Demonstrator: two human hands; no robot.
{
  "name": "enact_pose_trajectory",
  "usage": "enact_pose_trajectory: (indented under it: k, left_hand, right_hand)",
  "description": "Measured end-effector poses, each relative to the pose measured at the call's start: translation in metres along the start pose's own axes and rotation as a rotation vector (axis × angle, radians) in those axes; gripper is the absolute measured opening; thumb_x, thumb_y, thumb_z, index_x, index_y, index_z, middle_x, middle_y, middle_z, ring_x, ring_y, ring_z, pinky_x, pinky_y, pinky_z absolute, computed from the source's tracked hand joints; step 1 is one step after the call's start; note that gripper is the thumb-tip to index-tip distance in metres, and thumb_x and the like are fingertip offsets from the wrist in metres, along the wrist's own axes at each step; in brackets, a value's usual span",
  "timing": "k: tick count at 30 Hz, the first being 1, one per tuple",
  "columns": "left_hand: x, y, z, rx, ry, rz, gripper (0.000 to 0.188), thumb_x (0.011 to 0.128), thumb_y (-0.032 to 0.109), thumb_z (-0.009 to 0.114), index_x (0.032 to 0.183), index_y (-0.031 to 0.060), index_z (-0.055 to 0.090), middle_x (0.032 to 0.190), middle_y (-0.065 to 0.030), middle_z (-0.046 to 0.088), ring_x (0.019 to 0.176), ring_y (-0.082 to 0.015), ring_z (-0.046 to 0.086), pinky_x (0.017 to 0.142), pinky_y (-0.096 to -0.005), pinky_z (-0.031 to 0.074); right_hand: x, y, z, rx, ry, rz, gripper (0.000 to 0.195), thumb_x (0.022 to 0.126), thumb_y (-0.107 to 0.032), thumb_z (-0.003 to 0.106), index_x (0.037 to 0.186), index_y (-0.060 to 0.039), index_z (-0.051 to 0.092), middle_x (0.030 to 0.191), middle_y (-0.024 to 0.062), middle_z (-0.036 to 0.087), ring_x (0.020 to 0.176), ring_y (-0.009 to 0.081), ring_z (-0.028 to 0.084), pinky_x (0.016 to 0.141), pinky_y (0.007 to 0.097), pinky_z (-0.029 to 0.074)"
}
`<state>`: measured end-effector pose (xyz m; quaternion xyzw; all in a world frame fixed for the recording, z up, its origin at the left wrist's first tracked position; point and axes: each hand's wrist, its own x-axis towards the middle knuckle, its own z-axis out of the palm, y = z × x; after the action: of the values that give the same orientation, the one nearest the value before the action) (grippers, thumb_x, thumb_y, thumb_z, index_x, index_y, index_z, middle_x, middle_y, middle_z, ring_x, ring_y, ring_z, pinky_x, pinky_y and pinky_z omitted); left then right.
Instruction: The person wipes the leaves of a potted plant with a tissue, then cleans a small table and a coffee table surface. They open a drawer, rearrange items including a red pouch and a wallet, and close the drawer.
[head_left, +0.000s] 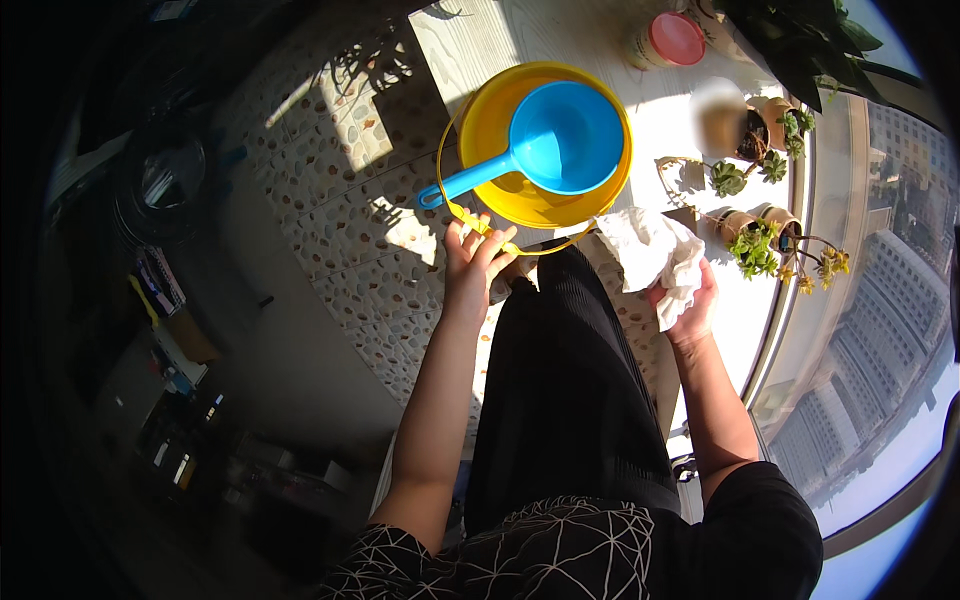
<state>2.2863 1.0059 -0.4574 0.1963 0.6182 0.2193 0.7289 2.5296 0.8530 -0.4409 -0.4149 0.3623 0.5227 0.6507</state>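
My left hand (474, 251) has its fingers around the grip of a thin yellow bucket handle. That handle belongs to a yellow plastic bucket (484, 124), at the near end of a pale wood-grain surface. A blue plastic dipper (568, 139) rests in the bucket's mouth, its long handle sticking out over the rim to the left. In my right hand (691, 304) is a crumpled white cloth (651, 251), held close to the window ledge. The cloth's upper edge hangs near the bucket's right side. The bucket's contents under the dipper are mostly hidden.
Several small potted succulents (742, 240) line the sunlit ledge at right, beside the window (847, 300). A container with a pink lid (677, 39) stands farther back. Dark leaves (795, 45) overhang the top right corner. Pebble-patterned tiles (337, 217) cover the floor at left.
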Motion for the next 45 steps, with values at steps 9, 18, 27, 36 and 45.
enact_pose_trajectory:
  k: [9, 18, 27, 36, 45]
  left_hand:
    - [-0.143, -0.002, -0.13, -0.136, 0.275, -0.023, 0.046, 0.095, 0.022, 0.056, 0.135, 0.0029, 0.043, 0.136, -0.0156, 0.05, 0.117, -0.0303, 0.059, 0.091, -0.0394, 0.049]
    - [-0.334, -0.087, -0.271, -0.415, 0.492, 0.084, 0.032, 0.098, 0.026, 0.05, 0.124, 0.007, 0.051, 0.125, -0.0131, 0.061, 0.112, -0.0268, 0.062, 0.09, -0.0396, 0.052]
    - [-0.492, -0.181, -0.37, -0.662, 0.135, 0.375, 0.05, 0.102, 0.036, 0.046, 0.142, 0.0074, 0.041, 0.145, -0.0117, 0.044, 0.134, -0.0283, 0.044, 0.11, -0.0451, 0.037]
    - [-0.589, -0.184, -0.445, -1.086, 0.074, 1.22, 0.058, 0.099, 0.03, 0.055, 0.145, 0.002, 0.033, 0.144, -0.0127, 0.043, 0.132, -0.0242, 0.043, 0.112, -0.0403, 0.034]
    - [-0.61, -0.163, -0.588, -1.06, 0.945, 0.827, 0.03, 0.1, 0.021, 0.055, 0.124, 0.0036, 0.055, 0.115, -0.0059, 0.062, 0.105, -0.015, 0.06, 0.089, -0.0324, 0.05]
  right_hand:
    - [-0.081, 0.031, 0.103, -0.232, -0.497, 0.274, 0.072, 0.09, -0.064, 0.048, 0.135, -0.0081, 0.051, 0.131, 0.0099, 0.058, 0.122, 0.0277, 0.053, 0.103, 0.0461, 0.043]
    - [-0.175, 0.197, 0.171, -0.688, -0.87, 0.682, 0.069, 0.077, -0.038, 0.061, 0.134, -0.0031, 0.047, 0.122, 0.0143, 0.061, 0.112, 0.0303, 0.061, 0.094, 0.0439, 0.051]
    - [-0.332, 0.433, 0.081, -1.075, -0.905, 1.184, 0.067, 0.078, -0.043, 0.051, 0.131, -0.0018, 0.053, 0.121, 0.0154, 0.062, 0.108, 0.0327, 0.062, 0.087, 0.0472, 0.055]
    - [-0.411, 0.622, -0.001, -1.521, -1.153, 1.332, 0.054, 0.086, -0.039, 0.047, 0.121, -0.0004, 0.058, 0.112, 0.0141, 0.064, 0.099, 0.0281, 0.063, 0.085, 0.0418, 0.054]
    - [-0.421, 0.777, 0.011, -2.049, -1.094, 1.161, 0.03, 0.089, -0.024, 0.059, 0.107, -0.0001, 0.062, 0.092, 0.0073, 0.065, 0.083, 0.0191, 0.063, 0.072, 0.0325, 0.052]
